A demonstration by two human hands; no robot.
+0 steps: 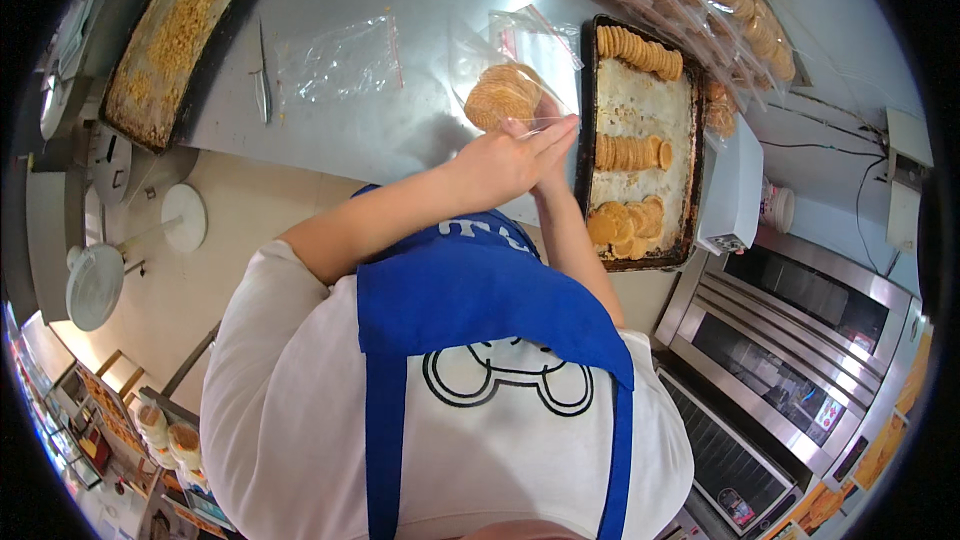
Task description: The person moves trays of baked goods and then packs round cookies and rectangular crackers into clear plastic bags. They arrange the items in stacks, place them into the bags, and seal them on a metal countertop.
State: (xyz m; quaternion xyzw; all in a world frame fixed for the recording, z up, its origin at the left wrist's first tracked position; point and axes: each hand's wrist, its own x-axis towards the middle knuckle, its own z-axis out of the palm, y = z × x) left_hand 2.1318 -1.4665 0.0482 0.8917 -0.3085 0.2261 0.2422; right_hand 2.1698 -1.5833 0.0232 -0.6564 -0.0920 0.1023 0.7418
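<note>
A clear plastic bag (466, 64) with a stack of round, thin golden biscuits (504, 96) inside is held above the steel table. My left hand (506, 163) crosses in front at the bag's edge, its fingers stretched to the right over the plastic. Partly behind it, my right hand (551, 114) holds the bag beside the biscuits. More clear zip bags (536, 37) lie just beyond. To the left, an empty zip bag (341, 60) lies flat on the table. On the right, a dark-rimmed baking tray (589, 165) bears rows of biscuits (626, 153).
A knife (261, 94) lies near the crumb-covered baking tray (180, 30) at the left. Filled bags of biscuits (739, 0) are piled at the back right. Beyond the right-hand tray stand a white appliance (731, 180) and a steel deck oven (787, 337).
</note>
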